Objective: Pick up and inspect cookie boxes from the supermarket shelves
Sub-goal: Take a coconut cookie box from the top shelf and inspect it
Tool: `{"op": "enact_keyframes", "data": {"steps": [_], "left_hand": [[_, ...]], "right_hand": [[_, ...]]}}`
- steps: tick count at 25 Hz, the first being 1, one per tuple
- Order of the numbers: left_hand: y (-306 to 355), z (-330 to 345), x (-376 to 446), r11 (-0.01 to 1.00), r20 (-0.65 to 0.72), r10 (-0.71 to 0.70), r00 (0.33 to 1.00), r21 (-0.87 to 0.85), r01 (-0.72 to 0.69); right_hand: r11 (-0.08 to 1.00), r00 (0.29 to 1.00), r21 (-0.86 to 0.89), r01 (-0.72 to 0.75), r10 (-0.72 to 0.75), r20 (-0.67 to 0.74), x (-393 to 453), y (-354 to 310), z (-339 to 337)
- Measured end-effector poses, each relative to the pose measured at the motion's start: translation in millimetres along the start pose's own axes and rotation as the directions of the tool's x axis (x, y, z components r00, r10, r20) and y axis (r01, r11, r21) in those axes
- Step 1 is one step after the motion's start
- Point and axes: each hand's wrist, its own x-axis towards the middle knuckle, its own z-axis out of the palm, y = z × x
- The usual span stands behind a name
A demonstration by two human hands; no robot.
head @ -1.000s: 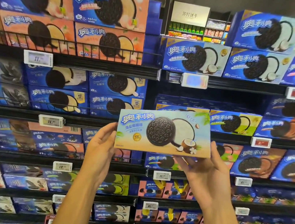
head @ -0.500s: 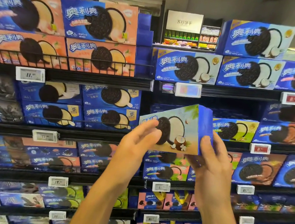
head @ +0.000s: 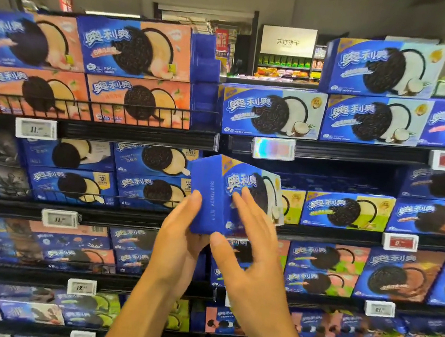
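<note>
I hold one blue cookie box with a black cookie and coconut picture in front of the shelves, at chest height in the middle of the view. It is turned so its plain blue end panel faces me and the printed front angles off to the right. My left hand cups the box from below and on the left. My right hand lies over the front face with fingers spread, thumb under the bottom corner.
Black shelves run across the whole view, packed with blue, peach, green and brown cookie boxes. White and red price tags clip to the shelf edges. A wire rail guards the upper left row.
The box has been rotated further, from front facing me to end panel facing me. Both hands shifted closer together around it. The view tilted upward.
</note>
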Motion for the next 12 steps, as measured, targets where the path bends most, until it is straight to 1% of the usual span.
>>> {"op": "enact_keyframes", "data": {"steps": [2, 3, 4, 6, 7, 8, 10, 12], "left_hand": [[-5.2, -7.0, 7.0, 0.989, -0.014, -0.054, 0.998, -0.138, 0.052], [-8.5, -11.3, 10.5, 0.981, -0.010, -0.052, 0.999, -0.186, 0.049], [-12.2, -13.8, 14.9, 0.975, -0.013, -0.041, 0.999, -0.220, 0.037], [-16.1, -15.6, 23.2, 0.957, -0.020, -0.025, 0.999, -0.290, 0.019], [-17.1, -16.1, 27.6, 0.949, -0.022, -0.020, 1.000, -0.316, 0.012], [-17.6, -15.8, 31.0, 0.944, -0.025, -0.017, 1.000, -0.329, 0.008], [-17.6, -13.6, 37.2, 0.940, -0.037, -0.026, 0.999, -0.341, 0.012], [-17.3, -9.9, 43.4, 0.943, -0.049, -0.039, 0.998, -0.333, 0.020]], "right_hand": [[0.998, 0.999, 0.060, -0.012, 0.009, 0.050, 5.2, 5.8, -10.3], [0.995, 0.998, 0.095, -0.034, 0.029, 0.051, 8.6, 9.6, -17.6], [0.992, 0.999, 0.114, -0.049, 0.047, 0.018, 13.8, 14.3, -27.2], [0.991, 0.987, 0.106, -0.085, 0.098, -0.130, 25.8, 27.0, -51.9], [0.988, 0.970, 0.092, -0.126, 0.142, -0.196, 33.1, 33.6, -65.9], [0.981, 0.956, 0.086, -0.174, 0.189, -0.222, 39.7, 38.9, -78.7], [0.967, 0.955, 0.122, -0.225, 0.243, -0.168, 50.9, 49.2, -96.4], [0.966, 0.973, 0.185, -0.182, 0.205, -0.110, 60.7, 54.9, -104.4]]}}
